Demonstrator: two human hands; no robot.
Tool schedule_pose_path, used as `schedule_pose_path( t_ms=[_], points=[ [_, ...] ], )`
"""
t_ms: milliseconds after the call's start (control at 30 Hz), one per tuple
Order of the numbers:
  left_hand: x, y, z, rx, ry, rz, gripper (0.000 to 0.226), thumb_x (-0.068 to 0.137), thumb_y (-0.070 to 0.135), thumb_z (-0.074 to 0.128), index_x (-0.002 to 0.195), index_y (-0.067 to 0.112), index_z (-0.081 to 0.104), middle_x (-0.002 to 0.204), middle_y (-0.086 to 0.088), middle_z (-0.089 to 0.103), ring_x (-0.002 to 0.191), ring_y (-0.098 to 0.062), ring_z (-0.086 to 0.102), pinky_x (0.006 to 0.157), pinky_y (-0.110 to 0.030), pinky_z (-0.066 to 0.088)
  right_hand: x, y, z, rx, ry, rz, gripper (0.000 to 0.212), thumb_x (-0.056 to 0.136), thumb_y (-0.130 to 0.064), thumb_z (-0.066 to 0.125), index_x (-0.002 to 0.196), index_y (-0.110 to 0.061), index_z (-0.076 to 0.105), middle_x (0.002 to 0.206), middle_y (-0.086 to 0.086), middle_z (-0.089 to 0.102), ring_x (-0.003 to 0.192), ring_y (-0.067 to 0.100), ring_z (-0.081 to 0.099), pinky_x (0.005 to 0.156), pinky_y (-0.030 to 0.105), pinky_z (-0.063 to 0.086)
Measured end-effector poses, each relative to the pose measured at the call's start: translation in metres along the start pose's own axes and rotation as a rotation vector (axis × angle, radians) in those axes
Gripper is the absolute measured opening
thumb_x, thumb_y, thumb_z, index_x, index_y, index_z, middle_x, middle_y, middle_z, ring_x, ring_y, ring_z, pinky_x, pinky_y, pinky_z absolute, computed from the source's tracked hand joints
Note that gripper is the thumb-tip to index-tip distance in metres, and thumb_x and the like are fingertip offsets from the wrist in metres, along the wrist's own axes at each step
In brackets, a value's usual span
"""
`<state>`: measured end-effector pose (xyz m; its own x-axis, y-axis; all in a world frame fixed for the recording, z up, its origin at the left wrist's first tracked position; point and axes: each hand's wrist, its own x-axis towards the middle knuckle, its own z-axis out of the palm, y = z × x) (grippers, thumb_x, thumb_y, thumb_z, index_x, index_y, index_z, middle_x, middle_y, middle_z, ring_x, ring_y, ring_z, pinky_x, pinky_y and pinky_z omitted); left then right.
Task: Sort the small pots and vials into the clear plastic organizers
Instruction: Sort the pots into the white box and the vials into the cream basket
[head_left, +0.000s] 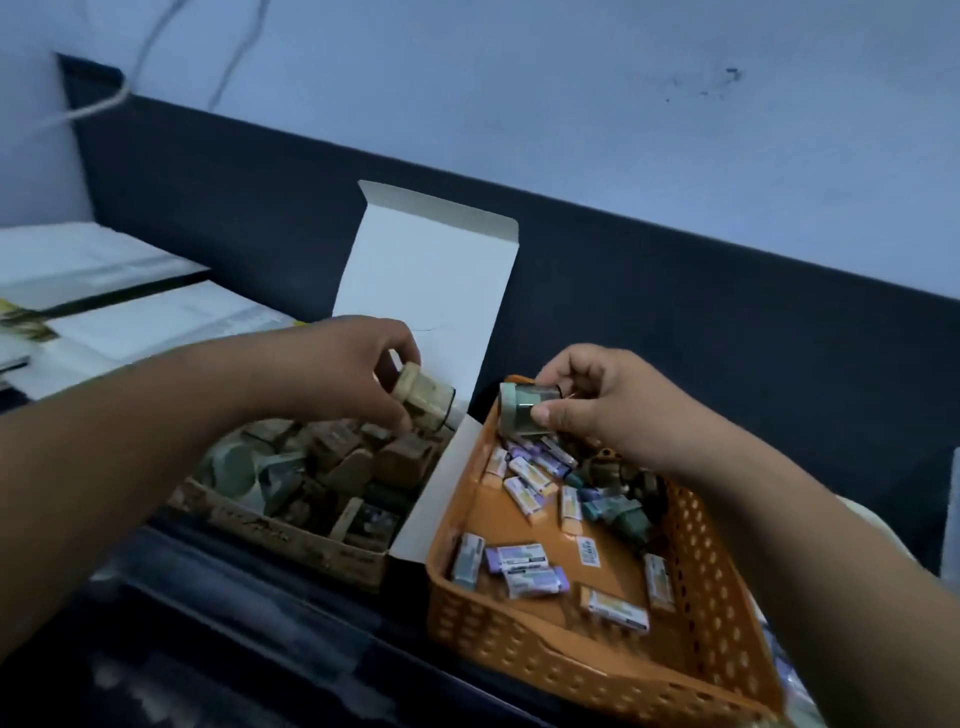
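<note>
My left hand (358, 364) grips a small beige pot (423, 397) above the far corner of an open cardboard box (291, 535) that holds several brown and green pots. My right hand (608, 400) pinches a small pot with a pale green cap (519, 413) over the far end of an orange plastic basket (545, 644). Inside the basket lie several small purple and white vials (522, 564) and a few dark green pots (618, 512). No clear organizer can be made out.
The box's white lid (426, 291) stands upright behind my hands. White papers and boxes (130, 317) lie at the left. A dark panel (675, 312) runs along the wall behind. The dark table edge (234, 649) is in the foreground.
</note>
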<state>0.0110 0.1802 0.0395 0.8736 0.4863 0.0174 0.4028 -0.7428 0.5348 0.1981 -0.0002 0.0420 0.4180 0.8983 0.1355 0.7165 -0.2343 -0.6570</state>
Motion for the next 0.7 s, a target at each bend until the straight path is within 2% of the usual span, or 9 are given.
schedule_pose_path(
  t_ms=[100, 167, 300, 367, 433, 500, 600, 700],
  points=[
    [-0.005, -0.031, -0.013, 0.029, 0.106, -0.092, 0.04, 0.069, 0.028, 0.083, 0.099, 0.03, 0.056, 0.091, 0.009, 0.064, 0.079, -0.013, 0.065, 0.072, -0.036, 0.056, 0.027, -0.017, 0.028, -0.005, -0.059, -0.054, 0.019, 0.08, -0.023, 0.077, 0.092, -0.016, 0.064, 0.077, 0.008, 0.061, 0.065, 0.012, 0.054, 0.06, 0.024, 0.045],
    [-0.006, -0.052, -0.017, 0.107, 0.149, -0.161, 0.042, 0.071, 0.032, 0.082, 0.102, 0.028, 0.054, 0.096, 0.009, 0.061, 0.084, -0.012, 0.06, 0.074, -0.034, 0.052, 0.045, -0.028, 0.048, -0.055, -0.079, -0.093, 0.02, 0.079, -0.026, 0.078, 0.09, -0.018, 0.063, 0.078, -0.001, 0.058, 0.066, 0.011, 0.052, 0.061, 0.026, 0.044],
    [-0.007, -0.077, -0.014, 0.242, 0.201, -0.259, 0.04, 0.075, 0.035, 0.077, 0.104, 0.024, 0.051, 0.108, 0.003, 0.059, 0.093, -0.017, 0.055, 0.077, -0.034, 0.048, 0.071, -0.04, 0.085, -0.084, -0.053, -0.118, 0.023, 0.081, -0.029, 0.076, 0.096, -0.02, 0.062, 0.095, -0.004, 0.063, 0.086, 0.016, 0.06, 0.075, 0.032, 0.051],
    [-0.005, -0.08, -0.009, 0.289, 0.233, -0.272, 0.047, 0.077, 0.036, 0.073, 0.116, 0.022, 0.05, 0.115, 0.0, 0.056, 0.096, -0.019, 0.053, 0.076, -0.034, 0.046, 0.074, -0.043, 0.096, -0.039, -0.056, -0.11, 0.032, 0.083, -0.031, 0.074, 0.11, -0.021, 0.06, 0.11, -0.006, 0.062, 0.096, 0.014, 0.061, 0.082, 0.03, 0.053],
    [-0.002, -0.074, -0.005, 0.288, 0.267, -0.218, 0.059, 0.076, 0.041, 0.071, 0.126, 0.022, 0.047, 0.122, 0.0, 0.053, 0.106, -0.022, 0.052, 0.085, -0.037, 0.047, 0.07, -0.04, 0.095, -0.015, -0.061, -0.086, 0.045, 0.084, -0.032, 0.073, 0.124, -0.02, 0.057, 0.12, -0.006, 0.058, 0.103, 0.013, 0.06, 0.086, 0.028, 0.052],
    [0.002, -0.059, 0.0, 0.233, 0.275, -0.117, 0.07, 0.078, 0.048, 0.07, 0.137, 0.024, 0.041, 0.135, 0.0, 0.047, 0.122, -0.022, 0.047, 0.098, -0.038, 0.044, 0.062, -0.031, 0.082, -0.028, -0.043, -0.058, 0.048, 0.084, -0.032, 0.072, 0.128, -0.02, 0.056, 0.121, -0.007, 0.057, 0.104, 0.011, 0.06, 0.083, 0.025, 0.051],
    [0.005, -0.025, 0.014, 0.173, 0.192, 0.001, 0.071, 0.086, 0.047, 0.063, 0.147, 0.028, 0.029, 0.151, 0.005, 0.033, 0.135, -0.016, 0.035, 0.105, -0.031, 0.033, 0.043, -0.008, 0.055, -0.075, -0.05, 0.016, 0.036, 0.084, -0.027, 0.073, 0.118, -0.023, 0.06, 0.106, -0.01, 0.061, 0.095, 0.01, 0.061, 0.076, 0.025, 0.049],
    [0.013, 0.002, 0.036, 0.145, 0.073, 0.105, 0.067, 0.088, 0.05, 0.058, 0.146, 0.032, 0.03, 0.152, 0.008, 0.031, 0.135, -0.013, 0.035, 0.104, -0.029, 0.032, 0.018, 0.013, 0.032, -0.222, -0.126, 0.078, 0.026, 0.083, -0.027, 0.074, 0.106, -0.026, 0.063, 0.1, -0.005, 0.065, 0.092, 0.014, 0.063, 0.083, 0.034, 0.053]
  ],
)
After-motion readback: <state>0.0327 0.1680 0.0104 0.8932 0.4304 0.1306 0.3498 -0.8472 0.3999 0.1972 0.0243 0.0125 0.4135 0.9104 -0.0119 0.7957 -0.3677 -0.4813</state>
